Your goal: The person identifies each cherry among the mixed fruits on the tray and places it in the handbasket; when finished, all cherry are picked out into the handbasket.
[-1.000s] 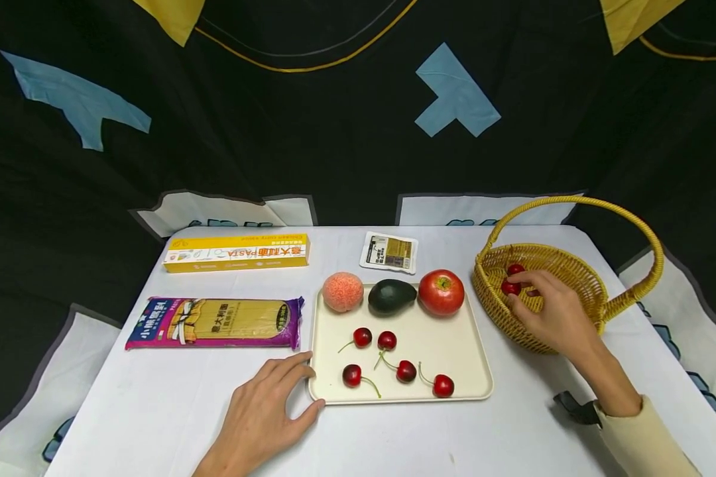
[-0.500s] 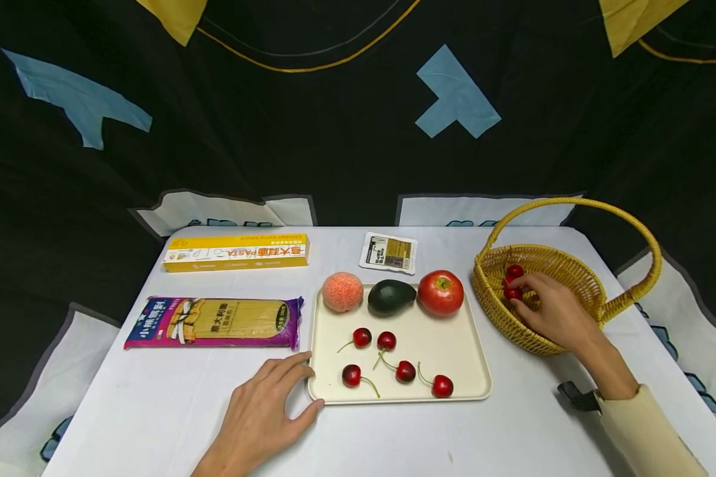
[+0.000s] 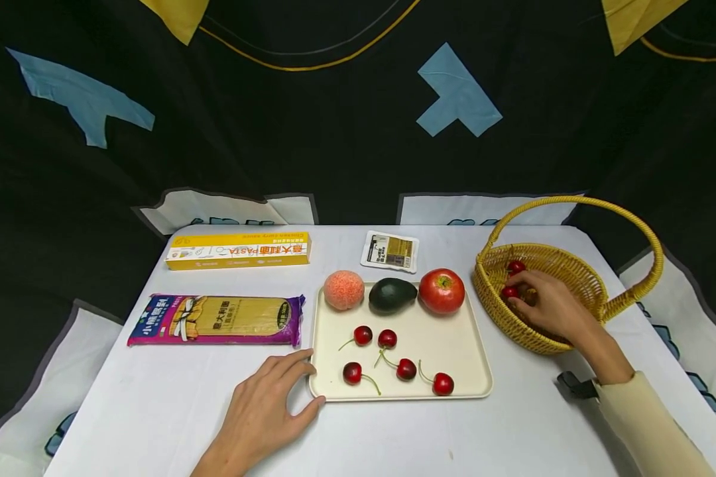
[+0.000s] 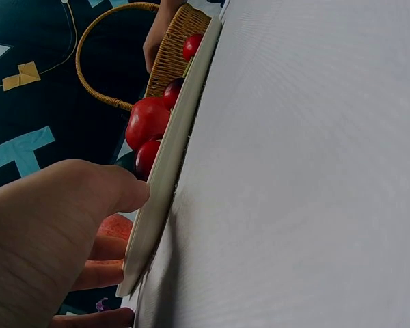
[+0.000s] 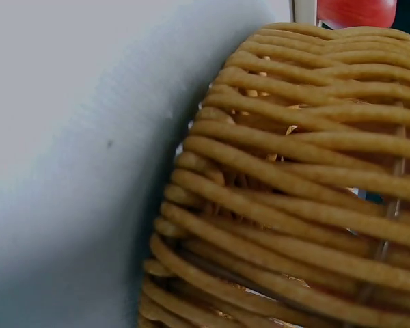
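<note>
My left hand [image 3: 265,404] rests at the near left corner of a cream tray [image 3: 453,344], its fingertips at the left edge and its thumb at the front edge. The tray carries a pink fuzzy peach [image 3: 343,290], a dark green avocado [image 3: 392,295], a red apple [image 3: 441,291] and several stemmed cherries [image 3: 406,369]. My right hand [image 3: 551,305] reaches into a wicker basket [image 3: 579,278], thumb and forefinger at a red cherry [image 3: 510,291]. Another cherry [image 3: 516,267] lies just behind it. In the right wrist view the basket wall [image 5: 294,178] hides the hand.
A yellow pasta box [image 3: 238,252] and a purple bag of spaghetti [image 3: 215,320] lie left of the tray. A small sachet [image 3: 390,252] sits behind it. The basket's tall handle [image 3: 579,199] arches over the right side. A black patterned cloth [image 3: 346,146] hangs behind the table.
My right hand has sunk slightly deeper into the basket, and the cherry at its fingertips sits a little lower. The left hand and tray have stayed in place.
</note>
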`<state>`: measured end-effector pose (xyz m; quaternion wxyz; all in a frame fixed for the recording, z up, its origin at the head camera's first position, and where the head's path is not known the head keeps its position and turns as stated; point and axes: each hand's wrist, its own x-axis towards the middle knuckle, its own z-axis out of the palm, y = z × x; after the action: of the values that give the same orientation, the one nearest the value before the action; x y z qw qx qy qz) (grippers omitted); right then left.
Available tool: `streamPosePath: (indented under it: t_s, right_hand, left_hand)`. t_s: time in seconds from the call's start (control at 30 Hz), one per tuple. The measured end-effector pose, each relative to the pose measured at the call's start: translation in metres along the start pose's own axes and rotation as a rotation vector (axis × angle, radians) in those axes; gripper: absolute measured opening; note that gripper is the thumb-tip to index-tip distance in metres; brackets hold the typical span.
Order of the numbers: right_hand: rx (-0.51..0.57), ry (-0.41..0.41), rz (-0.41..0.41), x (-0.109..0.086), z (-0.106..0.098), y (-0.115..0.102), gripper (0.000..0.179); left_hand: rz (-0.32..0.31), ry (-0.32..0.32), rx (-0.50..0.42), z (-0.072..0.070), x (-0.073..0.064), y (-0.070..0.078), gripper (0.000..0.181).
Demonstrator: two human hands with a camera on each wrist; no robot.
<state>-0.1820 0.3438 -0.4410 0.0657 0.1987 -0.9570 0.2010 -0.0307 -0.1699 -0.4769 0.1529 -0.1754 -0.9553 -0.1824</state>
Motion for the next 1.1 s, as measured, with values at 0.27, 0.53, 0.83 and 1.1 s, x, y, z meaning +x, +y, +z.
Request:
streamPosePath:
  t_s: [0.27, 0.53, 0.83, 1.1]
  right_hand:
    - [0.018, -0.028, 0.014, 0.001, -0.001, 0.001, 0.034]
    - [0.004, -0.033, 0.081, -0.002, -0.005, -0.002, 0.039]
    - [-0.032, 0.084, 0.039, -0.01, -0.011, -0.013, 0.037]
    - [0.027, 0.221, -0.023, -0.017, -0.009, -0.044, 0.034]
  left_hand:
    - [-0.009, -0.008, -0.001, 0.0, 0.0, 0.0, 0.039]
    - [-0.005, -0.007, -0.001, 0.002, 0.0, 0.0, 0.039]
    - [0.001, -0.003, 0.005, 0.001, -0.001, 0.0, 0.04]
    - [0.003, 0.0, -0.003, 0.001, -0.001, 0.0, 0.04]
